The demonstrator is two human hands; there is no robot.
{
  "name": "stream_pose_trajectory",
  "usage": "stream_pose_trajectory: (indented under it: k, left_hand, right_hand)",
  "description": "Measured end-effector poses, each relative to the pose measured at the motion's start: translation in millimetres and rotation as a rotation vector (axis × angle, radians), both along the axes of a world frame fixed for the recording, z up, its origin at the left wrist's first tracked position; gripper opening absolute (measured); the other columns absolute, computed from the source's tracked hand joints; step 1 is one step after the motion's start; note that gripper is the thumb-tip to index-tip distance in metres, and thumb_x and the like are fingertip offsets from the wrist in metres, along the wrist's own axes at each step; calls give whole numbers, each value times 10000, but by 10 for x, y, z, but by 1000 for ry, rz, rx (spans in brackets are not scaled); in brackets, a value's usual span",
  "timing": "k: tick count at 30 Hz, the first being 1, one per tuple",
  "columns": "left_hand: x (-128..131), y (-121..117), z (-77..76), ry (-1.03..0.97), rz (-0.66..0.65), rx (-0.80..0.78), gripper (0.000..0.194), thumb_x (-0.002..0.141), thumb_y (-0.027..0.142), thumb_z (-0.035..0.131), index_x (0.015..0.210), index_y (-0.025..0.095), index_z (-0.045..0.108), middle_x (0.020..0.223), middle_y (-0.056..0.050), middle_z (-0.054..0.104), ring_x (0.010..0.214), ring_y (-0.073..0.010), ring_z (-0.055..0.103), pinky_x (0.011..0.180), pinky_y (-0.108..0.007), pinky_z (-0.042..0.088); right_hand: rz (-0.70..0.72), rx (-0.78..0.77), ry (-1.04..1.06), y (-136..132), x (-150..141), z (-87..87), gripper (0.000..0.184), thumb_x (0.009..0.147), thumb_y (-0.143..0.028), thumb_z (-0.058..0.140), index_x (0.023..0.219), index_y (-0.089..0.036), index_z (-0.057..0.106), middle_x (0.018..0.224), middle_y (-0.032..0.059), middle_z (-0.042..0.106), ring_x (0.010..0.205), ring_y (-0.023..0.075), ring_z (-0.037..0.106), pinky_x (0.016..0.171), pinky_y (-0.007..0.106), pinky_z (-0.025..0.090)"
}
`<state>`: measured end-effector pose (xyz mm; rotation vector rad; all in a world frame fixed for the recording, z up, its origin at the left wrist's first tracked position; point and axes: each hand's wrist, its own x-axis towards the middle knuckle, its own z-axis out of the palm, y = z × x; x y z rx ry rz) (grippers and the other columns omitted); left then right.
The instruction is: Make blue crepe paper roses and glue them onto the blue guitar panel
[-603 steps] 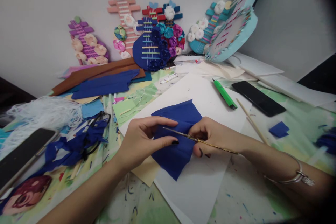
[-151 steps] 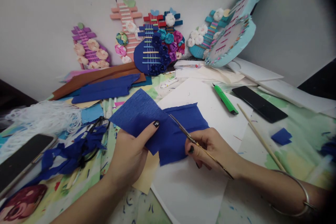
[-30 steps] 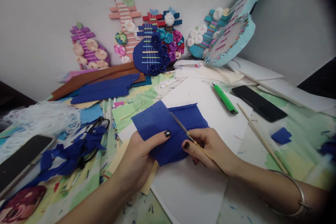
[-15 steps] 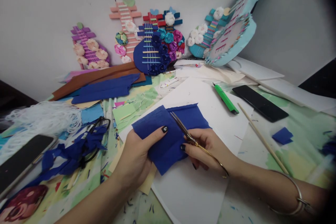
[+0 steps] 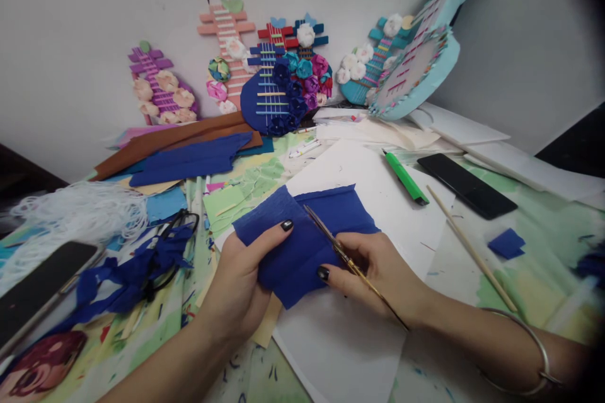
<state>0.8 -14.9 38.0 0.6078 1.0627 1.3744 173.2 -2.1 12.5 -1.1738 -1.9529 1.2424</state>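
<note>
My left hand grips a piece of blue crepe paper, thumb on top and fingers beneath, holding its left part just above a white sheet. My right hand is closed on small gold scissors. Their thin blades point up and left across the middle of the blue paper, and the blades look nearly closed. The right part of the blue paper lies on the white sheet.
A green marker, a black phone and a wooden stick lie to the right, with a blue scrap. At left are black scissors, blue crepe strips, white netting and another phone. Paper guitars lean on the wall.
Over the last second the scissors' blades opened and closed again on the blue paper. My left hand shifted the paper's left part slightly left and down.
</note>
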Motion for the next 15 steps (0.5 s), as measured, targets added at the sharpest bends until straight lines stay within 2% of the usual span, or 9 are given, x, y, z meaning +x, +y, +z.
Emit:
stream_pose_trajectory:
  k: [4, 15]
  left_hand:
    - [5, 1, 6, 1, 1, 24, 562, 693, 136, 740, 1232, 185, 585, 1022, -78, 713, 940, -251, 680, 791, -328, 572]
    - [20, -15, -3, 9, 12, -29, 590, 670, 153, 756, 1232, 183, 578, 1008, -88, 718, 896, -262, 693, 746, -341, 583]
  right_hand:
    - [12, 22, 1, -2, -2, 3, 328, 791, -462, 571, 652, -174, 500, 555, -31, 468, 505, 81, 363, 454, 222, 288]
    - [-25, 31, -33, -7, -22, -15, 383, 796, -491, 566, 597, -180, 464, 506, -34, 448, 477, 74, 354, 438, 210, 258]
